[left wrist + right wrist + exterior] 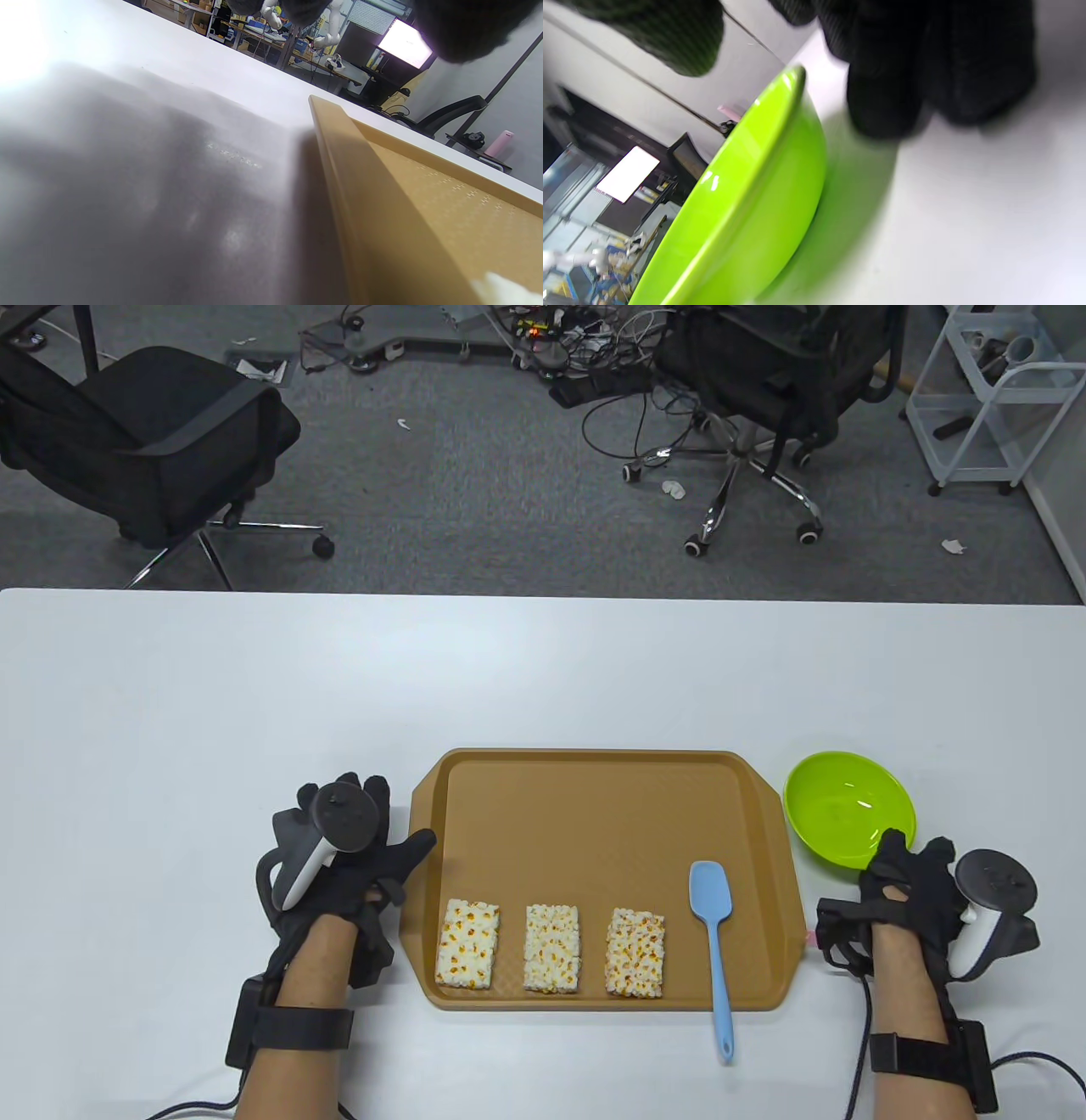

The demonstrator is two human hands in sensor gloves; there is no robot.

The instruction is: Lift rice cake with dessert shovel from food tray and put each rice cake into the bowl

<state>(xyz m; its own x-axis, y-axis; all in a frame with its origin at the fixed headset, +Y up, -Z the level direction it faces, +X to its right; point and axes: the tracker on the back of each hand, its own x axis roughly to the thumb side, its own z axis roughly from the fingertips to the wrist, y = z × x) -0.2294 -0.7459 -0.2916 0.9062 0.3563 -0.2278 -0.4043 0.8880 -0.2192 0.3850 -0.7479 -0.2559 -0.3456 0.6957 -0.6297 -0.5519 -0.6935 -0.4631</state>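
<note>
A brown food tray (611, 789) lies in the middle of the white table. Three puffed rice cakes sit in a row near its front edge: left (467, 944), middle (551, 948), right (635, 953). To their right lies a blue dessert shovel (711, 895), its handle reaching over the tray's front rim. A green bowl (848, 810) stands right of the tray and holds nothing. My left hand (365, 848) rests on the table beside the tray's left rim (339, 169), holding nothing. My right hand (912, 874) lies by the bowl (746, 190), thumb at its near rim, fingers (925, 63) on the table.
The table's far edge runs across the table view, with office chairs (144, 432), cables and a white cart (993, 398) on the floor behind. The corner of a rice cake (505, 292) shows in the left wrist view. Bare tabletop (254, 687) spreads left of and behind the tray.
</note>
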